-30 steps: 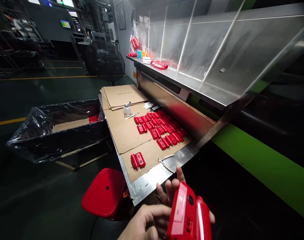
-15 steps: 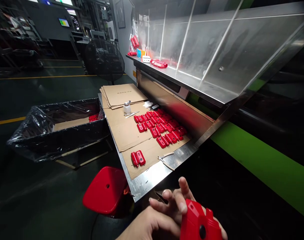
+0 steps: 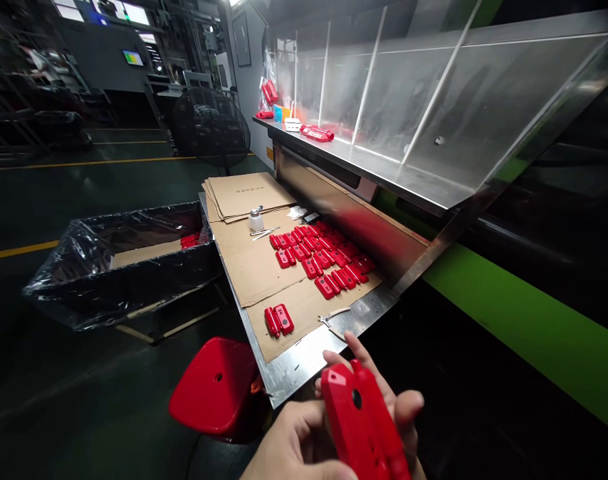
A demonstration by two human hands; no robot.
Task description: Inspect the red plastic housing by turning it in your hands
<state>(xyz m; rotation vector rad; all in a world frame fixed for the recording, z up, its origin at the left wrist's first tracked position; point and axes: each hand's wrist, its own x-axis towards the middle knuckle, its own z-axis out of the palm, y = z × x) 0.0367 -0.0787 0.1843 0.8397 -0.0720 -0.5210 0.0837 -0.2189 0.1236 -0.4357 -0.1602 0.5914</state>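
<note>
Both hands are held close together, low & just in front of the red part [image 3: 361,423]. Left hand [image 3: 294,443] is curled at its left side, thumb laid on it. Right hand [image 3: 391,407] is cupped behind it, fingers [image 3: 357,350] pointed up past its top.
</note>
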